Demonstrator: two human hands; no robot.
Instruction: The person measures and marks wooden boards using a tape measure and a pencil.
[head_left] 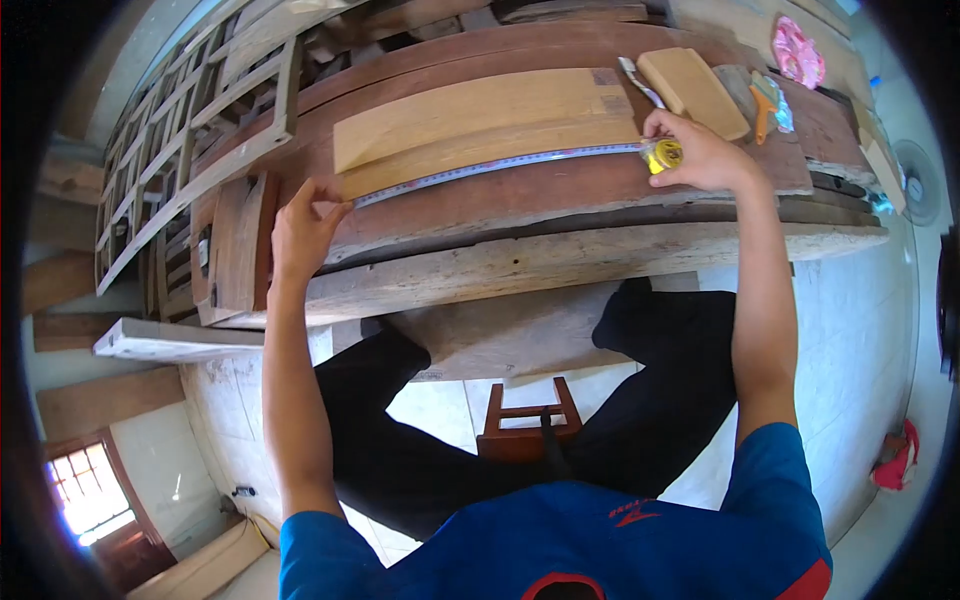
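Note:
A tape measure (662, 156) with a yellow case sits in my right hand (705, 153), its fingers wrapped round it. The pale blade (490, 167) runs out to the left along the near edge of a light wooden board (480, 115). At the board's left end my left hand (302, 228) pinches the blade's tip between thumb and fingers. The board lies flat on a larger reddish-brown plank (560, 192). Just beyond my right hand lies a thin white-and-dark object (640, 82), which I cannot name for sure.
A tan block (693, 92) and an orange-handled brush or scraper (763, 115) lie at the right. Pink crumpled plastic (797, 52) is farther back. A wooden lattice frame (200, 130) leans at the left. A small stool (530, 420) stands between my legs.

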